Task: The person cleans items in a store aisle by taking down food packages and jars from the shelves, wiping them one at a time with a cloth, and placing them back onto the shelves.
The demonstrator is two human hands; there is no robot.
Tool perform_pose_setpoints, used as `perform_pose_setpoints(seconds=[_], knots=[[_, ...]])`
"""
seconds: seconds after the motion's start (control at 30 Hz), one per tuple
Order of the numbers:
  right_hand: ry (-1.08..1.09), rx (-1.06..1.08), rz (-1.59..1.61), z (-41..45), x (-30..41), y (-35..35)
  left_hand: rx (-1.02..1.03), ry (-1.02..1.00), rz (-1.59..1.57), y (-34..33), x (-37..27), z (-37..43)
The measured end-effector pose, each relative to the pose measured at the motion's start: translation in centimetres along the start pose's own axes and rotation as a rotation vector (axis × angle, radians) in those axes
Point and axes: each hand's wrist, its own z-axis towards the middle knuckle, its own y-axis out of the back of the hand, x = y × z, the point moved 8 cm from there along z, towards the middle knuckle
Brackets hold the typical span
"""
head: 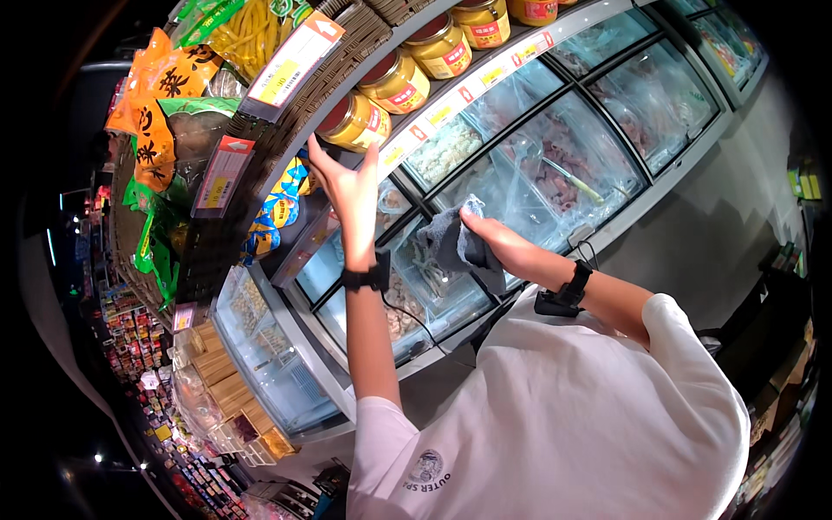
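My left hand (344, 188) is at the nearest glass jar (357, 123) on the upper shelf, with a finger at its dark-lidded end and another digit against its labelled side. The jar has yellow contents and stands at the near end of a row of similar jars (439, 49). My right hand (497, 237) holds a bunched grey cloth (461, 240) above the glass-topped freezer (513, 162). Black bands with small devices are on both wrists.
Price tags (432, 117) line the shelf edge. To the left, bagged goods (153, 123) fill a wicker basket (130, 240), with blue-and-yellow packets (276, 208) below. Frozen seafood (565, 162) lies under the freezer lids. A second freezer (279, 351) stands at lower left; thin black cables hang from my wrists.
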Motion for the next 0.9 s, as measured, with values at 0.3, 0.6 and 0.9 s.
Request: perform_pose_setpoints(seconds=[0.3,0.6,0.9], knots=[[-0.065,-0.115,-0.198,0.0,0.1,0.9,0.073,0.072,-0.564,-3.1,3.2,5.3],[-0.047,-0.159,-0.133,2.6,-0.6,2.9,-0.005,0.097,-0.702,-3.8,2.4,4.5],[-0.121,-0.224,-0.147,3.2,-1.1,5.2,-0.165,0.134,-0.676,-2.5,4.5,4.2]])
